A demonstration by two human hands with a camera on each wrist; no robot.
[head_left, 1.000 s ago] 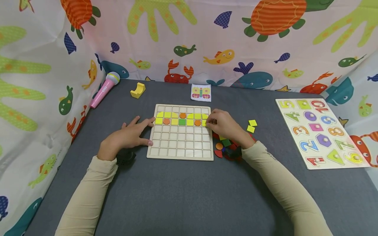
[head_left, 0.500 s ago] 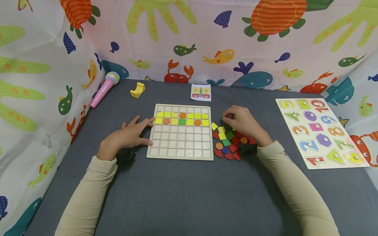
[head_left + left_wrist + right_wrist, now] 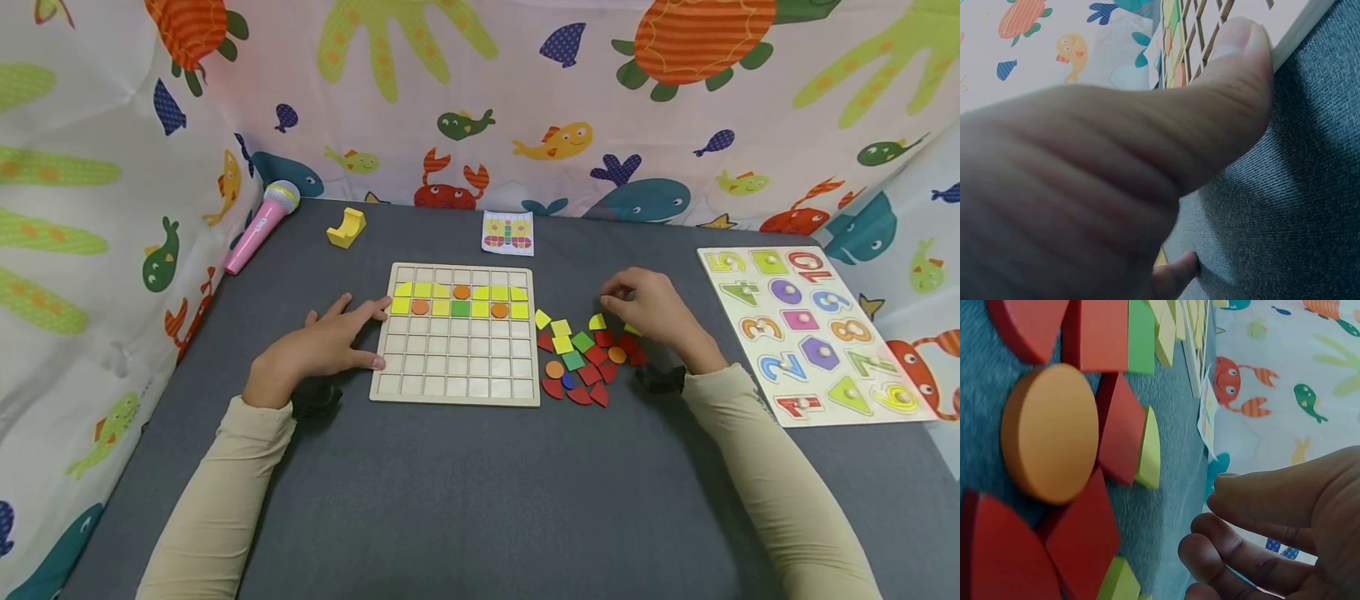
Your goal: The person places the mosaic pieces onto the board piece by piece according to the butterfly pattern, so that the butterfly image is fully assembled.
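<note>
A pale wooden grid board [image 3: 453, 358] lies on the grey table, its two filled rows holding yellow tiles, orange discs and a green square [image 3: 461, 308]. My left hand [image 3: 318, 346] rests at the board's left side, fingers spread and fingertips at the edge. In the left wrist view the thumb [image 3: 1235, 69] lies against the board's corner. My right hand [image 3: 652, 308] is over the far right of a loose pile: red pieces [image 3: 596, 355], an orange disc [image 3: 1050, 434], yellow and green tiles. Its thumb and fingers are loosely bent, with nothing visible between them.
A butterfly pattern card [image 3: 507, 233] lies behind the board. A yellow curved block [image 3: 347, 228] and a pink toy microphone [image 3: 262, 225] are at the back left. A number puzzle board [image 3: 817, 333] lies at the right. Printed curtains stand behind and at the sides.
My right hand has moved right from the board's right edge to the far side of the loose pieces, uncovering much of the pile. My left hand stays at the board.
</note>
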